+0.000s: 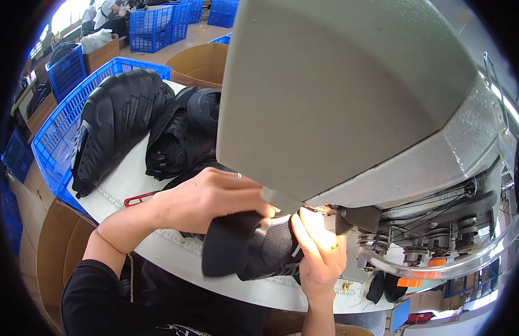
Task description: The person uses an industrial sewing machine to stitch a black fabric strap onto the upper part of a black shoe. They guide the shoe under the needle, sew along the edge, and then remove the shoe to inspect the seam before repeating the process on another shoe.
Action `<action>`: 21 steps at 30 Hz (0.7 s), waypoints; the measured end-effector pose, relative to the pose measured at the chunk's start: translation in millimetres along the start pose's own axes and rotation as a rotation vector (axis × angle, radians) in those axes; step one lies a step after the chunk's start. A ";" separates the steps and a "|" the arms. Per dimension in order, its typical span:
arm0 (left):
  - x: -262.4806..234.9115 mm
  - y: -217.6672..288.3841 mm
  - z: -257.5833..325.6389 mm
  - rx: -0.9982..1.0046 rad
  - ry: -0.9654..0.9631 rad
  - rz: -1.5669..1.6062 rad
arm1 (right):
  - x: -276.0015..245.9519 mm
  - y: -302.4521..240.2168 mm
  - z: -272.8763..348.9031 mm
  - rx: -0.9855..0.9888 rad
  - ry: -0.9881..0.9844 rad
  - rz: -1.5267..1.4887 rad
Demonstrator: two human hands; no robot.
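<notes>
A black shoe upper with a grey mesh-like inside lies under the head of a large grey sewing machine. My left hand reaches across from the left and grips its far side, fingertips partly hidden by the machine head. A wide smooth black flap of the upper hangs below that hand. From the right, my right hand pinches the upper's right edge, thumb and fingers close together near the lit stitching spot. The needle itself is hidden.
More black uppers lie stacked on the white table, beside a red-handled tool. A blue crate and a cardboard box stand beyond. Thread guides jut out at right. People work far off.
</notes>
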State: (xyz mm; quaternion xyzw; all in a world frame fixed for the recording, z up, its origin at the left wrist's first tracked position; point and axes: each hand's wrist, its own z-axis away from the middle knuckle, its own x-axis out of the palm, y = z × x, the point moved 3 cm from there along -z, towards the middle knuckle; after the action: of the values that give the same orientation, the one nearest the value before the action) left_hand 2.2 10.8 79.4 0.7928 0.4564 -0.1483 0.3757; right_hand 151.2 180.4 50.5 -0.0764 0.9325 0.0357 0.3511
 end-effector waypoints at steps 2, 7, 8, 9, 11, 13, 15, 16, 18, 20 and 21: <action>4.7 -21.2 10.0 -0.042 -0.005 0.004 | -0.1 -1.1 1.0 0.007 -0.005 -0.011; 6.2 -24.0 13.9 -0.023 0.012 -0.023 | 0.9 -2.5 1.8 0.024 -0.006 -0.021; 6.2 -16.1 7.5 0.011 0.030 0.027 | 1.3 -2.6 0.9 0.019 0.000 -0.017; 4.6 -9.8 3.5 0.044 0.049 0.075 | 1.5 -2.8 0.4 0.014 0.005 -0.013; 2.0 -4.4 2.4 0.044 0.004 0.012 | 0.1 -2.9 0.4 0.021 0.000 -0.015; 1.3 -2.0 2.6 0.052 -0.020 -0.032 | -0.2 -3.0 0.3 0.023 -0.004 -0.015; 1.7 -0.9 2.8 0.067 -0.025 -0.057 | 0.3 -3.0 0.1 0.021 -0.004 -0.012; 1.8 0.7 2.6 0.066 -0.032 -0.072 | 0.6 -2.9 0.6 0.023 -0.003 -0.011; 2.5 3.8 2.5 0.064 -0.047 -0.101 | 1.5 -2.5 2.3 0.025 -0.001 -0.010; 2.7 2.9 2.6 0.080 -0.046 -0.095 | 0.4 -3.6 0.8 0.020 0.007 -0.014; 2.8 2.4 2.4 0.088 -0.046 -0.092 | 0.0 -3.3 0.4 0.018 0.011 -0.018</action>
State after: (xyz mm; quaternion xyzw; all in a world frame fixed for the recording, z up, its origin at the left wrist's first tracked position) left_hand 6.0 10.0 77.3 0.7832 0.4765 -0.2036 0.3436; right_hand 152.0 177.1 50.2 -0.0818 0.9340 0.0239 0.3468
